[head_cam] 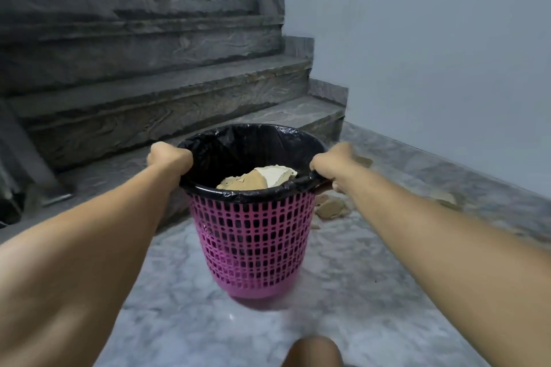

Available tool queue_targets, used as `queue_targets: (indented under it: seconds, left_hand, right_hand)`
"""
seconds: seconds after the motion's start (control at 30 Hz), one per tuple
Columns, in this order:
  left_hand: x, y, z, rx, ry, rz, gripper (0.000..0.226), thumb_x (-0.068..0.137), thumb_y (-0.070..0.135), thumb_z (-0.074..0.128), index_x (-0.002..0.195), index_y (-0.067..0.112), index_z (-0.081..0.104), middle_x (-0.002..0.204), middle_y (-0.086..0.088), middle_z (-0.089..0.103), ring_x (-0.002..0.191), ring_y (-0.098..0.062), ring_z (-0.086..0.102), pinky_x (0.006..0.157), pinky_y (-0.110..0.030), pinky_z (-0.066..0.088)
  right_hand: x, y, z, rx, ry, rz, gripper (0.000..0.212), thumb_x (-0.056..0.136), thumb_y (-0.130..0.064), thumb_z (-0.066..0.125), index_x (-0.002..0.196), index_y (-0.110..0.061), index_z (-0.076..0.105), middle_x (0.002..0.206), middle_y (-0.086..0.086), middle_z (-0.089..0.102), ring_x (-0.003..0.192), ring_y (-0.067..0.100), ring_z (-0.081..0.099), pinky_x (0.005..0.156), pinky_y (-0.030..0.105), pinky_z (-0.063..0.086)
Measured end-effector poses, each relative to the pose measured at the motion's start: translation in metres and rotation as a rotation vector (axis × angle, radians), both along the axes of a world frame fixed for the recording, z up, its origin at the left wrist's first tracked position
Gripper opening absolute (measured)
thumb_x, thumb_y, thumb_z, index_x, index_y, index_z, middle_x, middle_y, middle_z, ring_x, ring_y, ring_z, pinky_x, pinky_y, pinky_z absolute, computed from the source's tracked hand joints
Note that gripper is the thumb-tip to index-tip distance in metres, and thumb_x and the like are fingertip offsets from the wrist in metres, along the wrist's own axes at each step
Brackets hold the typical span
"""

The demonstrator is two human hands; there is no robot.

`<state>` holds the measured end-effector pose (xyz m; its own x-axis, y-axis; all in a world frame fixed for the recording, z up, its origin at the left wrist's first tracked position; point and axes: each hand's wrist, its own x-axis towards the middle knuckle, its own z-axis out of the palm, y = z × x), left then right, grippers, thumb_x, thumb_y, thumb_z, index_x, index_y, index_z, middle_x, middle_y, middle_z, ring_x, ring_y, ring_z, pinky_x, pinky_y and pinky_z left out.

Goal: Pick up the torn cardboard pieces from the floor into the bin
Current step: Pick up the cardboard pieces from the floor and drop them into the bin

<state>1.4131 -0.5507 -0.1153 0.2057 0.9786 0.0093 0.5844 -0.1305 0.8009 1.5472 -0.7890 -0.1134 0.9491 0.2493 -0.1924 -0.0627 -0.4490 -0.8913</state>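
Currently my left hand (pixel 170 158) and right hand (pixel 331 165) grip the pink bin (pixel 253 235) by its rim. Risk: tilting could spill the cardboard pieces inside (pixel 256 179); floor scraps (pixel 332 208) remain.

Foot of an indoor stairwell, likely in a home: grey stone stairs (pixel 155 74) rising beside a plain painted wall (pixel 432 39), polished marble floor (pixel 357 292) below the stairs, lined pink household bin (pixel 253 235) near them.

One bin (pixel 253 235), two hands (pixel 170 158), one liner (pixel 238 143).
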Motion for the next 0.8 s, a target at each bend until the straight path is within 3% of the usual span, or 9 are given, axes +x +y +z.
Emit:
queue_targets:
  seconds: [0.17,0.33,0.4,0.47,0.53,0.6,0.7,0.8]
  left_hand:
    - [-0.049,0.04,-0.018,0.012,0.047,0.116,0.026,0.083,0.005,0.057,0.104,-0.008,0.062,0.112,-0.025,0.063,0.103,-0.04,0.061,0.082,-0.037,0.05]
    - [-0.073,0.064,-0.037,0.017,-0.003,0.175,0.03,0.081,0.001,0.055,0.108,-0.005,0.067,0.113,-0.024,0.065,0.108,-0.039,0.059,0.091,-0.037,0.049]
    - [-0.08,0.071,-0.044,0.032,0.006,0.179,0.031,0.08,0.0,0.056,0.107,-0.004,0.068,0.111,-0.025,0.066,0.107,-0.04,0.06,0.094,-0.039,0.049]
    - [-0.085,0.074,-0.048,0.044,0.043,0.174,0.031,0.079,0.001,0.057,0.108,-0.004,0.067,0.109,-0.026,0.066,0.106,-0.042,0.06,0.093,-0.042,0.05]
    - [-0.085,0.073,-0.044,0.083,0.139,0.139,0.035,0.078,0.004,0.059,0.113,-0.003,0.063,0.114,-0.027,0.063,0.11,-0.042,0.057,0.094,-0.043,0.048]
    - [-0.08,0.067,-0.035,0.164,0.288,0.081,0.044,0.074,0.01,0.062,0.117,0.001,0.056,0.12,-0.025,0.058,0.115,-0.042,0.053,0.097,-0.046,0.048]
    - [-0.062,0.049,-0.014,0.256,0.357,-0.033,0.046,0.073,0.017,0.063,0.117,0.006,0.058,0.121,-0.019,0.058,0.116,-0.039,0.053,0.096,-0.045,0.048]
    - [-0.028,0.018,0.011,0.26,0.278,-0.234,0.035,0.078,0.017,0.068,0.113,0.009,0.066,0.115,-0.015,0.066,0.11,-0.033,0.059,0.089,-0.036,0.049]
  right_hand:
    - [-0.035,0.049,-0.018,-0.075,-0.026,0.114,0.015,0.079,-0.006,0.061,0.09,-0.004,0.052,0.078,0.018,0.048,0.077,0.027,0.061,0.05,0.028,0.043]
    - [-0.043,0.076,-0.028,-0.085,-0.02,0.225,0.013,0.082,-0.01,0.062,0.088,-0.007,0.051,0.089,0.01,0.058,0.07,0.024,0.056,0.04,0.023,0.034]
    - [-0.044,0.079,-0.026,-0.08,0.011,0.319,0.019,0.089,-0.016,0.064,0.101,-0.005,0.054,0.093,0.011,0.059,0.059,0.019,0.056,0.034,0.017,0.032]
    - [-0.044,0.081,-0.024,-0.081,0.037,0.396,0.042,0.095,-0.023,0.06,0.127,0.001,0.048,0.091,0.009,0.06,0.051,0.017,0.056,0.032,0.015,0.032]
    - [-0.038,0.083,-0.024,-0.07,0.073,0.453,0.052,0.096,-0.025,0.059,0.134,0.006,0.042,0.1,0.012,0.064,0.072,0.026,0.07,0.045,0.024,0.049]
    - [-0.029,0.081,-0.019,-0.125,0.079,0.514,0.053,0.095,-0.032,0.061,0.13,0.005,0.046,0.116,0.016,0.063,0.092,0.03,0.071,0.064,0.035,0.06]
    - [-0.009,0.067,0.0,-0.201,0.102,0.566,0.057,0.092,-0.039,0.063,0.13,0.001,0.047,0.127,0.015,0.053,0.09,0.026,0.068,0.077,0.044,0.061]
    - [0.018,0.042,0.027,-0.227,0.077,0.548,0.054,0.093,-0.036,0.063,0.128,0.001,0.047,0.12,0.016,0.055,0.084,0.026,0.063,0.081,0.048,0.059]
